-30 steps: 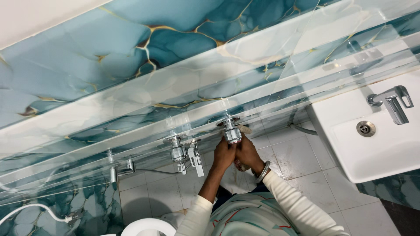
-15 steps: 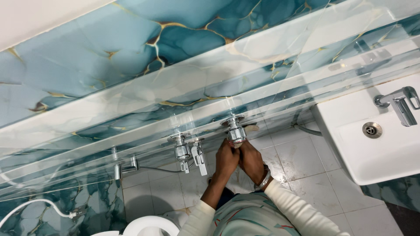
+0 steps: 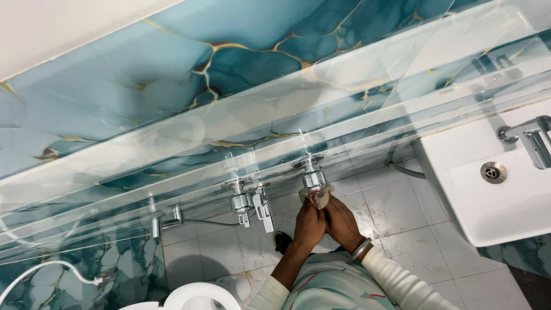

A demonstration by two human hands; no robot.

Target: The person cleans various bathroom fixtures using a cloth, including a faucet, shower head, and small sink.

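Observation:
A chrome wall tap (image 3: 310, 172) sticks out of the blue marbled tile wall (image 3: 172, 103). Just below its end, both my hands are pressed together around a small pale cloth (image 3: 317, 197) with reddish marks. My left hand (image 3: 309, 225) grips the cloth from the left. Against it, my right hand (image 3: 342, 224), with a metal bangle at the wrist, closes on the same cloth. The cloth touches the tap's lower end. My cream sleeves and patterned clothing fill the bottom of the view.
Two more chrome taps (image 3: 248, 198) are mounted on the wall to the left, with a spout (image 3: 163, 221) further left. A white basin (image 3: 488, 189) with a chrome mixer (image 3: 531, 138) is on the right. A white toilet (image 3: 198, 297) is at the bottom left on the tiled floor (image 3: 396, 212).
My hands have slid down off the tap body to just below its end, and the cloth now shows bunched above my fingers. The view has shifted slightly.

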